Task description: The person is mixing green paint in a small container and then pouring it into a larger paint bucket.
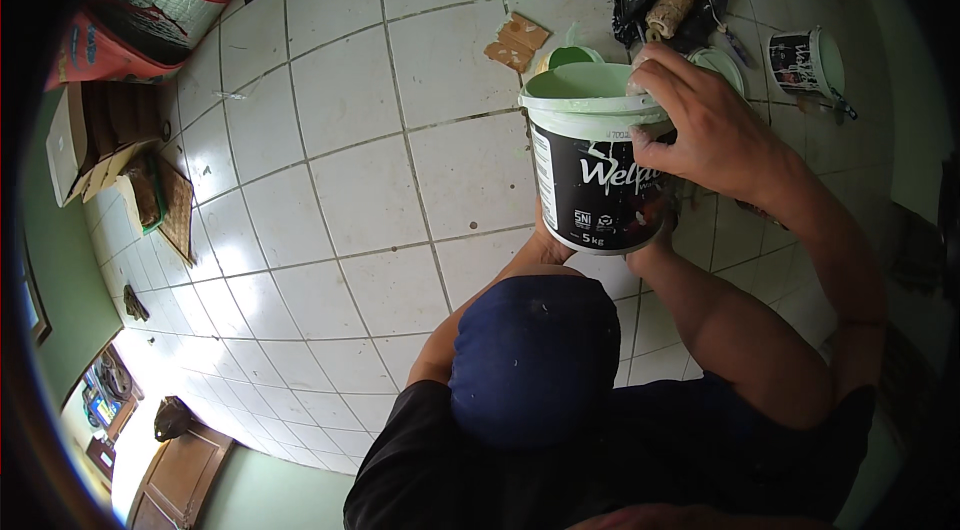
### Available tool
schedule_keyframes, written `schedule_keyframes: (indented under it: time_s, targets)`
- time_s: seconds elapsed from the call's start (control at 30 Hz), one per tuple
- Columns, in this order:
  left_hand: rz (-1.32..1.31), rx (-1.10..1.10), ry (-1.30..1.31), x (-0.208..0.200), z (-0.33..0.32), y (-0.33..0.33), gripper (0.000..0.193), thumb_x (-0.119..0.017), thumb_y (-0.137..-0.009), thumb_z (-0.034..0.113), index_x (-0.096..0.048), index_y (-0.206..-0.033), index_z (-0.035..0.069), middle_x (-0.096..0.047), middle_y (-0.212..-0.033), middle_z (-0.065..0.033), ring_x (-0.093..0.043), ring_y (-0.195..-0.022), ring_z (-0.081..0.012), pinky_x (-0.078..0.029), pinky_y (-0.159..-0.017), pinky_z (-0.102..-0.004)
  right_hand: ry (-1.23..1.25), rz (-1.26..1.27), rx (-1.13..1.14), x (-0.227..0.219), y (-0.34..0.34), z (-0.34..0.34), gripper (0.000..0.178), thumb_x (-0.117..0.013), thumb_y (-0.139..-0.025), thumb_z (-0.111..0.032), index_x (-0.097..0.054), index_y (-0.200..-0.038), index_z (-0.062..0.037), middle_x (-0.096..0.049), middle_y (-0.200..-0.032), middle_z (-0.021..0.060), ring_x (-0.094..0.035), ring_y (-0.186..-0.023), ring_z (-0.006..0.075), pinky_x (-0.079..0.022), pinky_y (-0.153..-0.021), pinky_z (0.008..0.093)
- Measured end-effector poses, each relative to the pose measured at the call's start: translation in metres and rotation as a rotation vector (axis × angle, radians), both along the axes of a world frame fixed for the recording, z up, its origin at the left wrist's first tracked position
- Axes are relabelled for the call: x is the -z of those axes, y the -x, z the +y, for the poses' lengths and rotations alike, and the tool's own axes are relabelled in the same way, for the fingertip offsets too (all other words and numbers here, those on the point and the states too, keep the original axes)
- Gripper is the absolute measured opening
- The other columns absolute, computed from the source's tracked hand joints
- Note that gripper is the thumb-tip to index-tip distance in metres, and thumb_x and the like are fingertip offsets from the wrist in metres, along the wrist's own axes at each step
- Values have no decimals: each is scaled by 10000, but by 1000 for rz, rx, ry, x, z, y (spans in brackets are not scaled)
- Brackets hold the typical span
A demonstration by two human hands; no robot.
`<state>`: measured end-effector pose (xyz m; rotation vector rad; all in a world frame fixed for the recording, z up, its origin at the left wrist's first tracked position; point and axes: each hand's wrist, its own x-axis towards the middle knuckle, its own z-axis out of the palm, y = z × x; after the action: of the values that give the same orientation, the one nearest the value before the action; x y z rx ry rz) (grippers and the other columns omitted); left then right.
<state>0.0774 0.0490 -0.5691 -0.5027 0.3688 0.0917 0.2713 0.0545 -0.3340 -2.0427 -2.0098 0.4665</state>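
Observation:
A black paint bucket with a white rim and pale green paint smeared inside is held up in front of my knees, somewhat tilted. My right hand grips its rim at the right, thumb outside and fingers curled over the edge. Low on the bucket's left side, my left hand reaches behind it and appears to support it; its fingers are hidden. Just past the bucket, a green-coated container edge shows in part. My left knee, in dark blue cloth, rises below the bucket.
Beyond lie torn cardboard, a paint roller on black plastic, a brush and a green-smeared lid. A smaller black bucket is at right. Open boxes and a red silver-lined bag stand left on white tiles.

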Motion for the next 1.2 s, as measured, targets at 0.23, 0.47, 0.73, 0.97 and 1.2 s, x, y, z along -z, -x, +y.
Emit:
schedule_keyframes:
  time_s: [0.23,0.47,0.73,0.97,1.2]
  targets:
    - [3,5,16,-5,1,-2,582,-314,-1028,455,-458,-1401,32,-552,-1345,-221,-585,-1177,-387,-501,-979,-562,-4,16,2,-1,-1,-1,432,-728,-745,-129,-506,-1080,27,-517,-1139,174,-607,-961,337,-512,-850,421]
    - [21,14,15,-6,3,1,578,-311,-1029,452,-451,-1409,41,-552,-1346,-217,-585,-1175,-387,-502,-978,-561,-4,8,-3,-1,-2,1,437,-728,-737,-124,-501,-1078,29,-518,-1131,175,-610,-945,336,-519,-834,417]
    - [24,21,-32,1,1,1,547,-300,-1035,412,-457,-1403,39,-556,-1345,-210,-593,-1169,-367,-503,-991,-528,-6,7,-10,-1,-1,2,442,-731,-735,-118,-500,-1081,32,-519,-1137,182,-618,-938,341,-523,-829,417]
    - [38,15,-54,20,-6,-5,536,-298,-1035,395,-459,-1401,38,-557,-1344,-209,-595,-1168,-362,-502,-994,-518,5,1,-22,-1,2,-2,424,-737,-729,-107,-499,-1053,26,-521,-1128,185,-622,-918,337,-529,-802,412]
    - [56,-9,-87,44,0,-5,525,-297,-1036,378,-461,-1399,37,-559,-1343,-207,-596,-1167,-358,-502,-997,-507,-41,-12,-55,-1,12,-6,401,-737,-719,-104,-500,-1013,28,-506,-1052,168,-613,-868,321,-527,-778,411]
